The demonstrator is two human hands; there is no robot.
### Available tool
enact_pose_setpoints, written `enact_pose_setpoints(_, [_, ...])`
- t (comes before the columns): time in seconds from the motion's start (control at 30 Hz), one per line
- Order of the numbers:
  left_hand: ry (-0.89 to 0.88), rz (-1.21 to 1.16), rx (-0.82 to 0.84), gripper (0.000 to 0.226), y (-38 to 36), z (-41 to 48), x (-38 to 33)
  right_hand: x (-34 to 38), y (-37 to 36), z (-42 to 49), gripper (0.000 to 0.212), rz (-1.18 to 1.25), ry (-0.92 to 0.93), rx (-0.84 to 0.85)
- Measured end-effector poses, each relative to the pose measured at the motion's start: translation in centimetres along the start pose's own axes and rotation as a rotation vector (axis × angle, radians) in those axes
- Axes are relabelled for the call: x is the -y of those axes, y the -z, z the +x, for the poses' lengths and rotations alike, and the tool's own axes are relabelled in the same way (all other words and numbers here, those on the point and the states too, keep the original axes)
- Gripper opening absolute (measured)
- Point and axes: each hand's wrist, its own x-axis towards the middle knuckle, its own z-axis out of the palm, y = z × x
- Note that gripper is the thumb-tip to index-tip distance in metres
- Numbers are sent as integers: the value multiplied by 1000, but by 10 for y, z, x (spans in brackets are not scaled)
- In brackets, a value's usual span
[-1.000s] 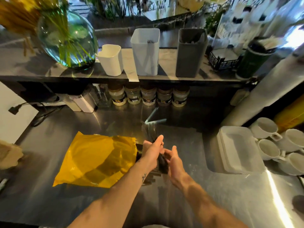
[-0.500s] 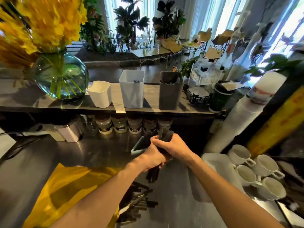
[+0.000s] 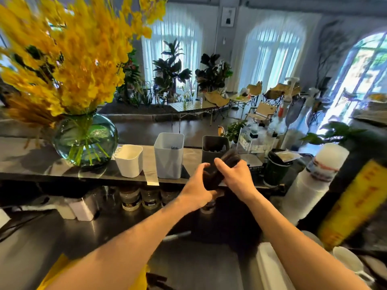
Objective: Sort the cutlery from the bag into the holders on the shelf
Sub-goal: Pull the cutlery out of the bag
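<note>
While we are facing the shelf [image 3: 31, 166], both of our hands are gripping 1 bundle of black cutlery [image 3: 227, 160] in front of the dark grey holder [image 3: 215, 146]. Our left hand [image 3: 195, 192] is curling its fingers round the lower end of the bundle, with the thumb pointing up. Our right hand [image 3: 237, 178] is wrapping round the middle of it from the right side. The bundle is tilting up and to the right, and its top end is overlapping the front of the dark grey holder; we cannot tell whether it is touching. The pieces are blurring together, so we cannot tell forks from knives or spoons.

3 holders are standing in a row on the shelf: a white holder [image 3: 128, 161] on the left, a light grey holder [image 3: 168, 158] in the middle and the dark grey one on the right. Dark pieces are showing inside the 2 grey holders. A round glass vase [image 3: 85, 141] of yellow flowers [image 3: 69, 55] is standing left of the white holder. The yellow bag [image 3: 60, 275] is lying on the surface [image 3: 199, 266] at the bottom left, partly under our left forearm, with loose black pieces [image 3: 156, 278] just beside it. Jars [image 3: 129, 198] are sitting below the shelf.
</note>
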Motion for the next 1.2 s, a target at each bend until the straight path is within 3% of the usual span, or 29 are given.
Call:
enact_pose_setpoints(0.23, [-66, 209, -117, 83, 31, 69, -19, 35, 12, 60, 33, 46, 75, -246])
enact_pose_setpoints(0.47, [-88, 352, -125, 57, 45, 114, -31, 39, 17, 107, 31, 53, 105, -374])
enact_pose_setpoints(0.7, [-44, 471, 74, 81, 34, 141, -34, 16, 11, 145, 31, -190, 131, -307])
enact_pose_setpoints(0.9, [-14, 469, 77, 80, 26, 149, -24, -11, -2, 165, 43, -597, 80, 33])
enact_pose_setpoints(1.1, [9, 422, 127, 102, 29, 128, -8, -13, 3, 151, 80, -444, 53, 91])
enact_pose_setpoints(1.2, [11, 390, 135, 102, 32, 113, -8, -6, 2, 131, 77, -437, 124, -29])
